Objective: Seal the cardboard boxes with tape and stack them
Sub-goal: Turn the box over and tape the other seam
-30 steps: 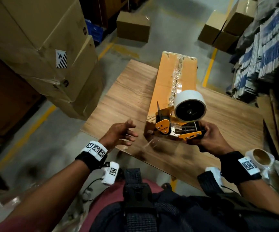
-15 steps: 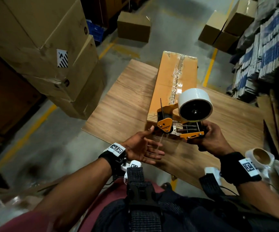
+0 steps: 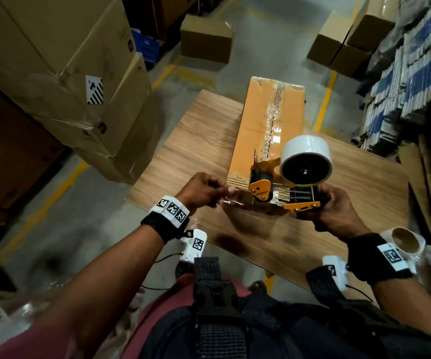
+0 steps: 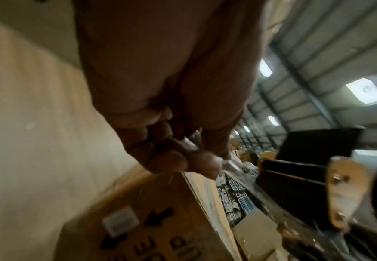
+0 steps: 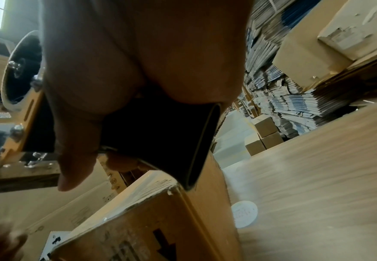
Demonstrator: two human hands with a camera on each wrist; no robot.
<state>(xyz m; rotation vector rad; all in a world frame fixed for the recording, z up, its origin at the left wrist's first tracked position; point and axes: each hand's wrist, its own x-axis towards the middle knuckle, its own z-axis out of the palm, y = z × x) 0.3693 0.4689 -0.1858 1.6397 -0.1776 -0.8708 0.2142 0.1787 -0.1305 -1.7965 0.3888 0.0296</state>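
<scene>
Setting: warehouse floor with yellow lines; a wooden table (image 3: 198, 141) is set among stacked cartons (image 3: 61, 60) on the left and bundled flat stock (image 3: 411, 73) on the right.
Box: a long cardboard box (image 3: 258, 125) is laid lengthwise on the table, its near end at the hands; tape is already seen along the top seam.
Right hand: the right hand (image 3: 336, 211) is wrapped round the black handle of the tape dispenser (image 3: 284, 187), which is held just above the box's near end.
Left hand: the left hand (image 3: 204, 190) is closed in a pinch on the clear tape end (image 3: 231, 199) drawn from the dispenser mouth.
Step in hand: judged to be the freeing of a tape tail for the near end face.
Doing it well: the tail should be kept taut and flat, the sticky side kept off the fingers, then pressed down over the near edge before the dispenser is drawn along.
Edges: the box's near end is close to the table's near edge; a hard pull toward the body could drag it over.
Open room: bare table is seen to either side of the box; a spare tape roll (image 3: 403, 239) is at the right, near the wrist.
</scene>
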